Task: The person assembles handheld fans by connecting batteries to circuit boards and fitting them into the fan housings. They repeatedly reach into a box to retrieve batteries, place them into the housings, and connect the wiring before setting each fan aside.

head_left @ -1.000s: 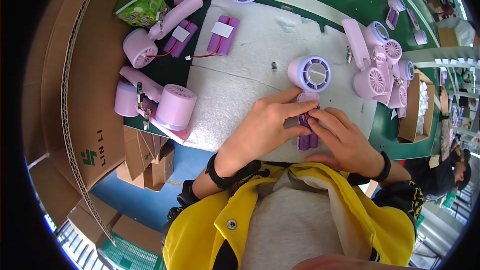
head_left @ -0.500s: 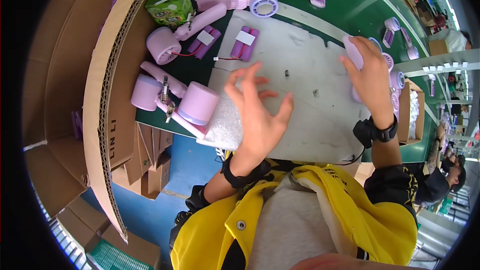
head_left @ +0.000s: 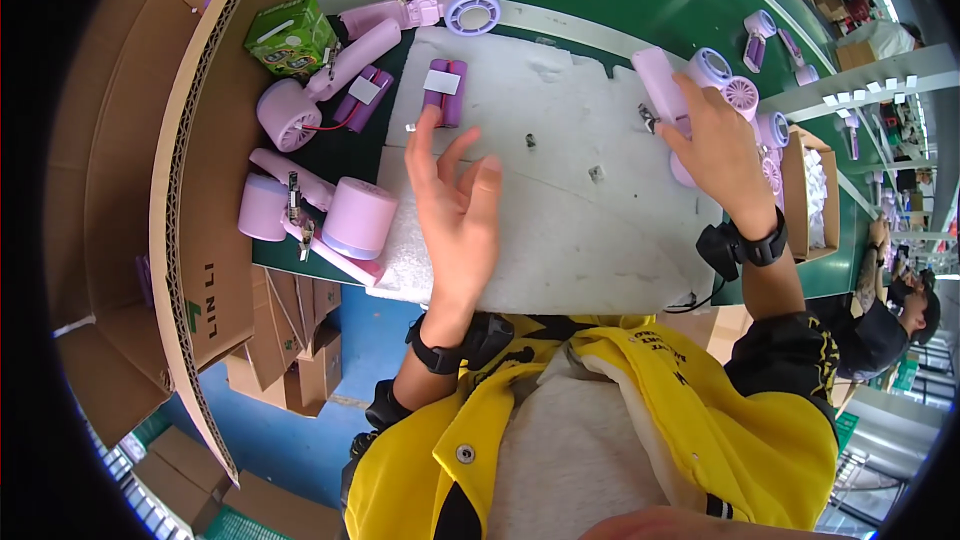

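Note:
My left hand is over the left part of the white foam pad, fingers spread and holding nothing. Its index fingertip reaches the lower end of a purple battery pack with a white label and a red wire. At the pad's right edge, my right hand curls its fingers and thumb round a pink handheld fan. A small circuit board sticks out beside the fan's handle. My palm hides part of the fan.
Left of the pad lie several pink fans, a second battery pack and a green box. A large cardboard carton borders the bench. More fans and an open box of white pieces are at right.
The view has shifted, moving the scene leftward. My left hand has moved farther and left to the battery pack. More of the fan's handle and its circuit board now show by my right hand.

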`<state>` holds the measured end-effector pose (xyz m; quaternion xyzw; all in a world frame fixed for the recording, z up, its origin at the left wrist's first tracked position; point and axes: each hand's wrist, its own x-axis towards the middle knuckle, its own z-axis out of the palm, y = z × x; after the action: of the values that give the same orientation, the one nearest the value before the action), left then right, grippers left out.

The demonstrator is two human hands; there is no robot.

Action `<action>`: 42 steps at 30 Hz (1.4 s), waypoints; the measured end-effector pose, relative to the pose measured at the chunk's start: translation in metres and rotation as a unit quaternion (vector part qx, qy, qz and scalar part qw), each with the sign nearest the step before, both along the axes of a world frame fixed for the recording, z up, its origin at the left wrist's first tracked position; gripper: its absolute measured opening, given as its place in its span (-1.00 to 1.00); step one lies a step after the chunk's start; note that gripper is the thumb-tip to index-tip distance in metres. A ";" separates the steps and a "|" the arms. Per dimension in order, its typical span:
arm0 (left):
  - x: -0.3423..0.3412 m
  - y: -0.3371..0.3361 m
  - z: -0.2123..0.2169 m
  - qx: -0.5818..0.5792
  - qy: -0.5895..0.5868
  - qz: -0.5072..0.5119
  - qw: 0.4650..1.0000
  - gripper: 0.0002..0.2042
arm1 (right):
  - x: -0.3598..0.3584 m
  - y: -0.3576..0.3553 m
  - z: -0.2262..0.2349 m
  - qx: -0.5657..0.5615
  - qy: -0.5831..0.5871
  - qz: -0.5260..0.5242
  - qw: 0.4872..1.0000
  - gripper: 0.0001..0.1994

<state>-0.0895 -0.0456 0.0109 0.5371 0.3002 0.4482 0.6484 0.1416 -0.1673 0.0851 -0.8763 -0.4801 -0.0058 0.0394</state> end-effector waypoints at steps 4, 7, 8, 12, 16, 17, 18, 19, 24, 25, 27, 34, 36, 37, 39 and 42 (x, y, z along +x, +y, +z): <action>-0.001 -0.004 -0.010 0.124 0.047 0.031 0.991 -0.57 | 0.003 0.015 0.000 0.014 0.058 0.008 0.998 -0.46; -0.003 -0.009 -0.006 0.151 0.068 0.057 0.984 -0.70 | 0.004 0.020 0.003 0.003 0.152 0.010 0.988 -0.48; -0.004 -0.010 -0.005 0.164 0.079 0.074 0.980 -0.76 | 0.001 0.022 0.006 0.009 0.158 0.034 0.987 -0.54; -0.008 -0.012 -0.005 0.208 0.089 0.129 0.965 -0.84 | -0.006 0.014 0.013 0.084 0.131 0.148 0.977 -0.71; -0.007 -0.014 -0.001 0.237 0.114 0.137 0.955 -0.86 | -0.016 -0.012 -0.002 0.193 0.039 0.280 0.940 -0.82; -0.006 -0.014 0.000 0.237 0.113 0.134 0.956 -0.86 | -0.020 -0.018 -0.017 0.183 0.039 0.299 0.936 -0.83; -0.006 -0.015 0.001 0.265 0.114 0.137 0.948 -0.85 | -0.024 -0.023 -0.027 0.172 0.041 0.319 0.931 -0.83; -0.005 -0.015 0.003 0.292 0.114 0.140 0.939 -0.85 | -0.029 -0.027 -0.032 0.172 0.044 0.317 0.932 -0.83; -0.008 -0.019 0.012 0.421 0.117 0.126 0.891 -0.80 | -0.046 -0.038 -0.039 0.096 0.122 0.359 0.920 -0.76; -0.009 -0.020 0.017 0.423 0.119 0.124 0.890 -0.80 | -0.046 -0.037 -0.036 0.092 0.142 0.368 0.914 -0.75; -0.013 -0.022 0.031 0.446 0.093 0.086 0.886 -0.81 | -0.047 -0.036 -0.025 0.091 0.164 0.374 0.908 -0.74; 0.005 -0.044 0.056 0.530 -0.100 -0.176 0.823 -0.87 | -0.058 -0.016 0.002 0.360 0.019 0.364 0.859 -0.69; 0.008 -0.047 0.052 0.494 -0.108 -0.203 0.839 -0.85 | -0.050 -0.025 -0.013 0.332 0.066 0.374 0.864 -0.70; 0.008 -0.048 0.048 0.457 -0.116 -0.227 0.852 -0.83 | -0.045 -0.032 -0.024 0.302 0.112 0.384 0.865 -0.71; 0.008 -0.045 0.049 0.418 -0.123 -0.249 0.865 -0.80 | -0.037 -0.041 -0.027 0.270 0.159 0.395 0.863 -0.72; 0.013 -0.022 0.037 0.360 0.103 -0.119 0.920 -0.76 | -0.031 -0.053 -0.026 0.228 0.324 0.203 0.895 -0.74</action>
<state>-0.0769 -0.0677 0.0480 0.8091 0.1179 0.3878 0.4256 0.1103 -0.2206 0.0592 -0.6802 -0.5934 0.1776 0.3920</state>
